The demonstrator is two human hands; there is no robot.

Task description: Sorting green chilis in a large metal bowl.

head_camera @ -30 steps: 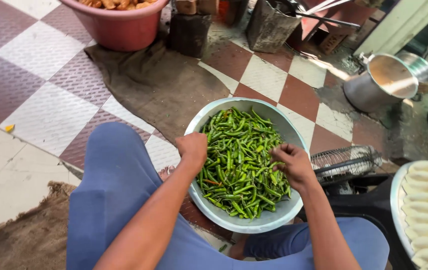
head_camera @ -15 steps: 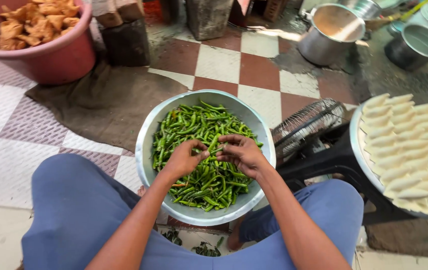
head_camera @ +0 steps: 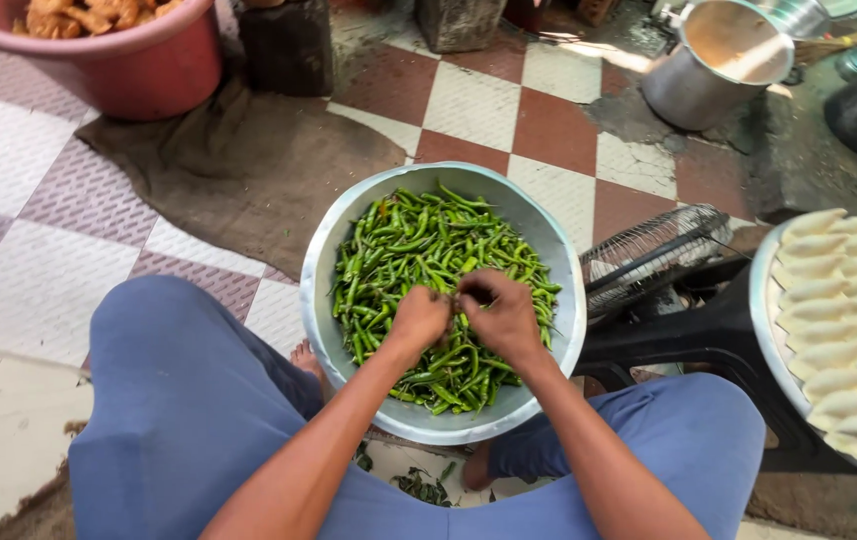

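Meeting over the steel bowl (head_camera: pixel 320 262) between the knees, left hand (head_camera: pixel 418 320) and right hand (head_camera: pixel 500 318) pinch one green chilli (head_camera: pixel 445 296) with closed fingers, its axis spanning both hands, the chilli heap (head_camera: pixel 418 245) directly beneath.

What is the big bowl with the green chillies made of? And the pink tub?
The big bowl looks like metal, probably aluminium or steel: grey, dull shine, thin rolled rim. The pink tub looks like plastic: even colour, smooth, slightly glossy wall with a thick moulded lip.
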